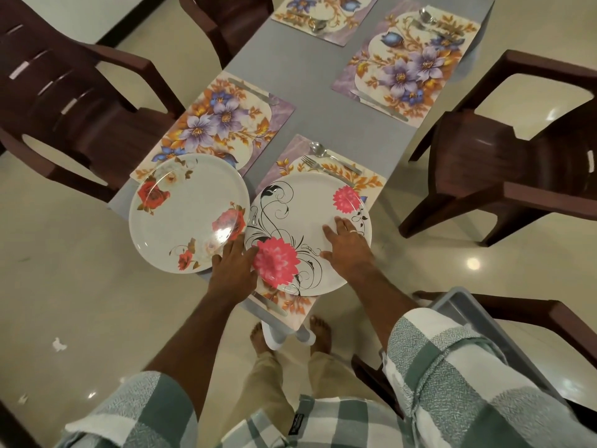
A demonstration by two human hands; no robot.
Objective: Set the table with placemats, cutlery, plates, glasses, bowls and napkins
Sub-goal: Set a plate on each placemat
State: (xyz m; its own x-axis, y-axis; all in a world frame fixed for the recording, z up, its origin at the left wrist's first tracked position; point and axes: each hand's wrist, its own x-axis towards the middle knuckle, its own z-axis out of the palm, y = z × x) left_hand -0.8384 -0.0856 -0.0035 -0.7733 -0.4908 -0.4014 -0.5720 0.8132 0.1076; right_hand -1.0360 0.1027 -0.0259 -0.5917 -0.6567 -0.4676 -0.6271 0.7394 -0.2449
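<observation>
The right hand (347,245) lies flat on the near plate (310,234), fingers straight and spread, pointing to about 11 o'clock; it presses the plate and does not grasp it. This plate is white with pink flowers and black curls, and it sits on the nearest placemat (292,305), covering most of it. The left hand (234,266) is at 9 o'clock from that plate. It holds the second plate (187,213), white with red roses, by its near right rim: the fingers go under the rim, so I cannot tell how tightly they close. This plate is tilted a little and overlaps the near corner of the left placemat (219,124); I cannot tell if it touches the mat.

Just behind the near plate, at 12 o'clock, a fork (318,168) and a spoon (334,158) lie side by side on the mat. Their long axes run from 10 o'clock to 4 o'clock, with the tines and bowl at the 10 o'clock end.

Farther, at 1 o'clock, the right placemat (407,69) carries a knife (379,106) along its near edge and cutlery at its far corner. At 12 o'clock the farthest placemat (323,17) also holds cutlery. All mats lie on the grey table (310,92), with dark chairs (504,163) around it.
</observation>
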